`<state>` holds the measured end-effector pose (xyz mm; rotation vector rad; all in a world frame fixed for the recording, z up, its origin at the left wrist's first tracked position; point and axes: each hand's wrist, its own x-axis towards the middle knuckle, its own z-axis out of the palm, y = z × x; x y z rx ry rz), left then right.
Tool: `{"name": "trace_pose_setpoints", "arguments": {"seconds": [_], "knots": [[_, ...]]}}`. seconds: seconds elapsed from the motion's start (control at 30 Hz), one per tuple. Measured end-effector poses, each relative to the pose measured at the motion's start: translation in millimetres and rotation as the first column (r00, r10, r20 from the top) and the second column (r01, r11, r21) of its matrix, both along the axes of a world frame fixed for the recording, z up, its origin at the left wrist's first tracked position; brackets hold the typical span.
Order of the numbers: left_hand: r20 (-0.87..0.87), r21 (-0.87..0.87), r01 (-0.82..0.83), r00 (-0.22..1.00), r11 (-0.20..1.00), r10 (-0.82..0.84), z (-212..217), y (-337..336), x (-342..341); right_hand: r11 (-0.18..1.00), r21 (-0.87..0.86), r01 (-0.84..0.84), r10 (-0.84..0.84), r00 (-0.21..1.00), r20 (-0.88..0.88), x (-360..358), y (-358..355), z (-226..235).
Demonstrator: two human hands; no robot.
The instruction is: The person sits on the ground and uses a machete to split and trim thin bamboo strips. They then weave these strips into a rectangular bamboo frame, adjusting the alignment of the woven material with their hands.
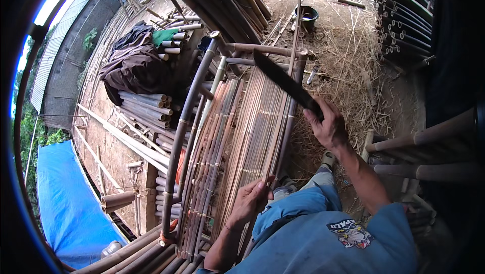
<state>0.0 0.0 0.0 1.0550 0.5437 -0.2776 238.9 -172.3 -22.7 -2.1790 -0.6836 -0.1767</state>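
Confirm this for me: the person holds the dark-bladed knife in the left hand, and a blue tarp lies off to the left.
Not quite: the head view shows the dark-bladed knife in the right hand. The blue tarp does lie off to the left.

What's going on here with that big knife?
A person in a blue shirt is at a bamboo frame filled with thin slats. Their right hand holds the big dark knife raised, away from the other hand. Their left hand grips a thin bamboo strip at the frame's side. Bamboo poles lie stacked beyond.
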Motion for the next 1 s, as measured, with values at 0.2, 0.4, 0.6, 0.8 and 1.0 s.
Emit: {"name": "trace_pose_setpoints", "arguments": {"seconds": [0.2,0.4,0.6,0.8,1.0], "knots": [[-0.020,0.031,-0.123,0.992,0.992,0.123,17,21,-14,0.953,-0.130,-0.273,0.274,0.962,-0.013,-100,19,-10],[0.009,0.253,-0.140,0.990,0.957,0.142,11,14,-28,0.927,-0.174,-0.332,0.287,0.927,-0.241,-98,32,-7],[-0.021,0.233,-0.129,0.990,0.964,0.137,23,15,-33,0.924,-0.133,-0.358,0.350,0.933,-0.082,-94,41,-6],[-0.022,0.230,-0.136,0.989,0.964,0.145,27,14,-38,0.909,-0.116,-0.400,0.390,0.915,-0.105,-102,40,-1],[-0.024,0.242,-0.095,0.994,0.966,0.104,28,17,-44,0.946,-0.141,-0.292,0.267,0.948,-0.173,-85,42,-2]]}}
